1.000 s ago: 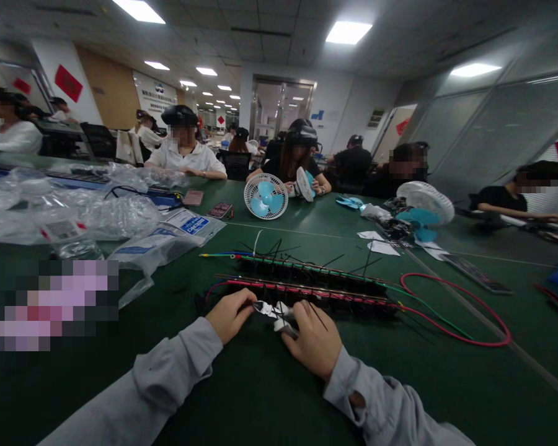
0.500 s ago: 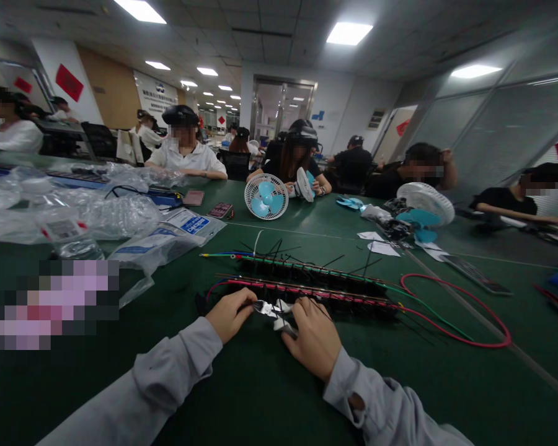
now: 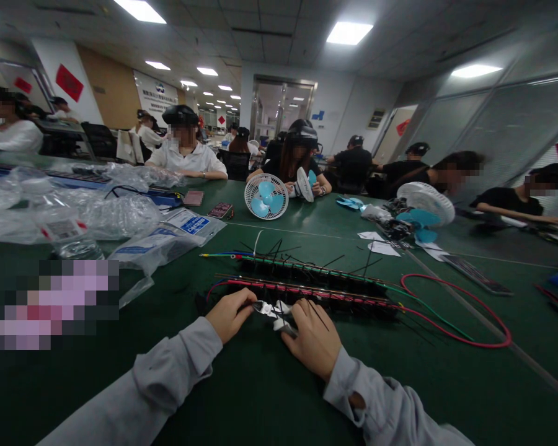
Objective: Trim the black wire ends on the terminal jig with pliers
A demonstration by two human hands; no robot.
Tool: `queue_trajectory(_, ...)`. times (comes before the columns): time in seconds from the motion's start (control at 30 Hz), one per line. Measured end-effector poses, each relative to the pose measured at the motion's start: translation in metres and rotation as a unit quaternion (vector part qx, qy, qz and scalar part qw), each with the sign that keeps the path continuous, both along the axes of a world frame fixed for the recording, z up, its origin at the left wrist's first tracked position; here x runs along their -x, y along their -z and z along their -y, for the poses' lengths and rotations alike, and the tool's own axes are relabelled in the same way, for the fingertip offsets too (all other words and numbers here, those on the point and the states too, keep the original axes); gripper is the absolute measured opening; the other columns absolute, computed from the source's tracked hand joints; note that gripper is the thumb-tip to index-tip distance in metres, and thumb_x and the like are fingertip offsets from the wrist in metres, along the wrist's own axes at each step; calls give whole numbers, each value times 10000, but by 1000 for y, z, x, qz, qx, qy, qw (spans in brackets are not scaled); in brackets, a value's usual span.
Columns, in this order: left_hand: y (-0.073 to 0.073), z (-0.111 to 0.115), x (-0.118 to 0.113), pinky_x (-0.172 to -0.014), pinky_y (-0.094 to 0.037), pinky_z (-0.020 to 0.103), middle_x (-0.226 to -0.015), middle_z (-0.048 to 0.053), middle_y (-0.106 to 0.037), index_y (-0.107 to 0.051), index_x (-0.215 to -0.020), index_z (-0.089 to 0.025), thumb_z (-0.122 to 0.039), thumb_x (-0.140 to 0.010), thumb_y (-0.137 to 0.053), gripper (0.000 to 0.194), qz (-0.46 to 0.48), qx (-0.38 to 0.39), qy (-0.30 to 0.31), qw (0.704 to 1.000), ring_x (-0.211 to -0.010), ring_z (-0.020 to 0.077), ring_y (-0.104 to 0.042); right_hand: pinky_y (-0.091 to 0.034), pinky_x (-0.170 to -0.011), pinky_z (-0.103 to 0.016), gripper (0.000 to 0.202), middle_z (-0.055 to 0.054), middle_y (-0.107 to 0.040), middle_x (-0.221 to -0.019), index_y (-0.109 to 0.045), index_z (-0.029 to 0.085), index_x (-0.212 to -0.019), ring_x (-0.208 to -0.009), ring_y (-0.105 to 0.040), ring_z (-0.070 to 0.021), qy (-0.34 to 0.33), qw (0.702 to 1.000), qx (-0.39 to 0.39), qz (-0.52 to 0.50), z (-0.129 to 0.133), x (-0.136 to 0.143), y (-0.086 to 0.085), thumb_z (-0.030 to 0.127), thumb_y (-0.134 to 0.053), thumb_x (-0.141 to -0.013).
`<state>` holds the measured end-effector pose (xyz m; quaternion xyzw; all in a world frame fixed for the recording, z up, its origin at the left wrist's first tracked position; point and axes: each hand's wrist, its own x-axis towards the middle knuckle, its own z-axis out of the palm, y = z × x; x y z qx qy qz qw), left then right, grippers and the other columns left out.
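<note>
Left hand (image 3: 230, 316): the dark tip of a shiny white piece (image 3: 268, 309) is being pinched, on the near side of the long black wired strip (image 3: 348, 298).
Right hand (image 3: 314, 337): a rounded white-grey part (image 3: 281, 324) is being grasped, also nearside.
Red wire (image 3: 510, 334): a smooth loop is being formed right of the strip.
Plastic bag (image 3: 167, 238): crinkled film is being seen left of it.
Fan (image 3: 266, 197): round and ribbed, is being supported beyond it.

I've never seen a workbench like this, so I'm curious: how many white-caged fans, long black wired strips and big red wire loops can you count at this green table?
Fans: 3
Wired strips: 2
Red wire loop: 1
Total: 6
</note>
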<state>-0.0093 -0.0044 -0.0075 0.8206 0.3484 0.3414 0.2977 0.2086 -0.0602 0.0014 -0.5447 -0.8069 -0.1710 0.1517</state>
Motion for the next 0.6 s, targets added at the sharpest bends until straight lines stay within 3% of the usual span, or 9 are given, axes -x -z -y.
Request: queue_trajectory(0.6, -1, 0, -1, -749, -469, 301, -846, 40, -620, -566, -909, -159, -125, -836, -469, 126, -22, -14, -6, 1000, -794, 177, -585, -333, -666, -272, 180, -41, -548, -813, -528, 187, -765, -728, -492, -152, 2, 999, 42, -9, -1, 0, -3, 359, -562, -727)
